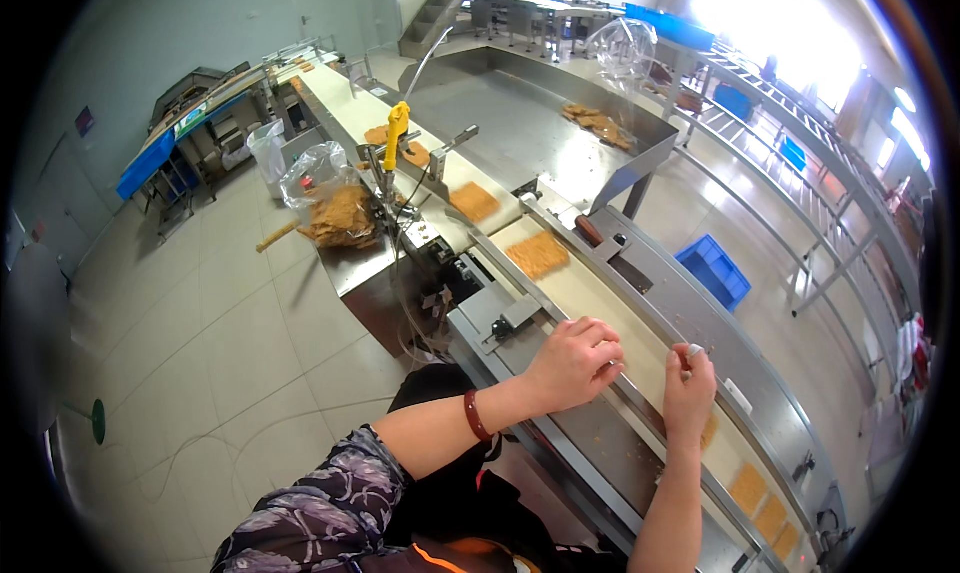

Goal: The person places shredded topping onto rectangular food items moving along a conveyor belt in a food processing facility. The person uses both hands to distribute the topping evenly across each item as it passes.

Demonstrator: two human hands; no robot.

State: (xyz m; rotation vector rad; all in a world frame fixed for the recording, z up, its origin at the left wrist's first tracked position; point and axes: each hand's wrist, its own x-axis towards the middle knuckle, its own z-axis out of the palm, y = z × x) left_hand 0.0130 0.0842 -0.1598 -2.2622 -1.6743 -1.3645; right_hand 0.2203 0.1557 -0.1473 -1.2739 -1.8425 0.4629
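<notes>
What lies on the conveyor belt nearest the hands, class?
Flat brown slabs lie on the belt. The right hand and forearm partly cover one; anything fully beneath them is hidden.

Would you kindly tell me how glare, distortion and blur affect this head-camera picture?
In the head view, the window at upper right is blown out to white; in the head view, bright glare also shows on the steel tray; in the head view, the rim fades to black and edges bend near it; in the head view, the left hand and right hand look fairly clear.
</notes>
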